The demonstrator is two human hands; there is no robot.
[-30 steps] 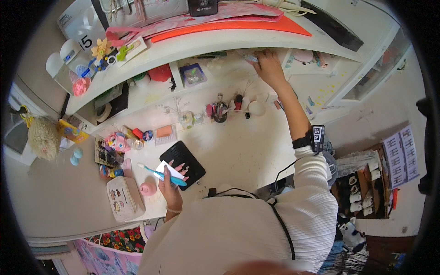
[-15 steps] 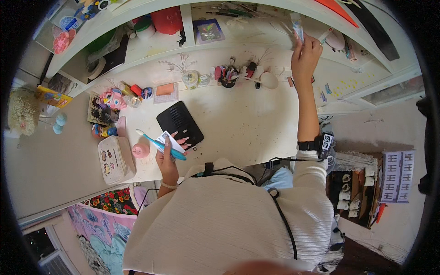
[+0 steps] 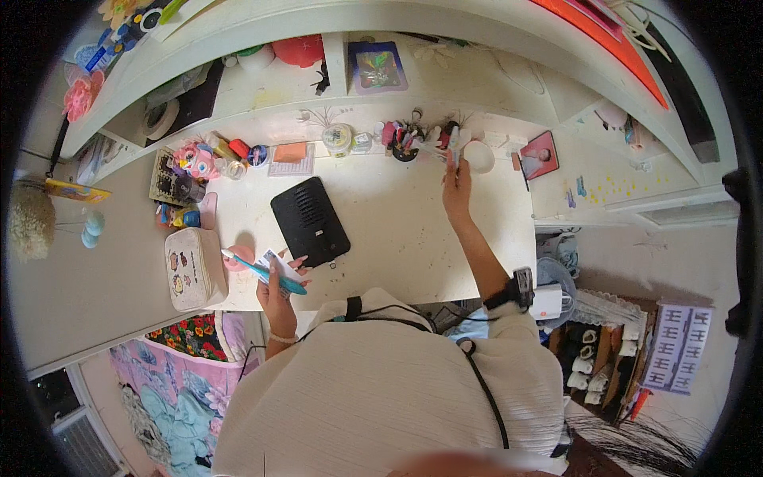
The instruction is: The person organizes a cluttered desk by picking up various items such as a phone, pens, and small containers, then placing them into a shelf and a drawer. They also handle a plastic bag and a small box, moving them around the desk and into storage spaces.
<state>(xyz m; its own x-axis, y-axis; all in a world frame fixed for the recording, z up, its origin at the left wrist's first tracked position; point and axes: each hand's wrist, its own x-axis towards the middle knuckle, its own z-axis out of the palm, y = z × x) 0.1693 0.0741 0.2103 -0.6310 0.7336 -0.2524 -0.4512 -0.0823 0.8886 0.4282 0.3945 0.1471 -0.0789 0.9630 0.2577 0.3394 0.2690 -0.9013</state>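
Observation:
My left hand (image 3: 276,296), at the front left of the desk, is closed round a blue toothbrush (image 3: 262,273) with a pale head. A small white card (image 3: 283,265) is held in the same fingers, behind the brush. Farther back on the right, my right hand (image 3: 457,191) pinches a small, clear and whitish tube-like item (image 3: 453,148); its exact kind is too small to make out. That item is beside a round white dish-like thing (image 3: 478,157) and a dark holder with pens and brushes (image 3: 404,149).
A flat black ridged board (image 3: 311,222) lies on the white desk (image 3: 405,238). At the left stand a cream zip case (image 3: 195,269) and a pink round object (image 3: 240,254). Shelves (image 3: 338,67) overhang the back. A small framed photo (image 3: 540,155) leans at the right.
My right hand has come down from the upper shelf toward the back of the desk, leftward, still with the small item. My left hand has shifted slightly left and nearer me.

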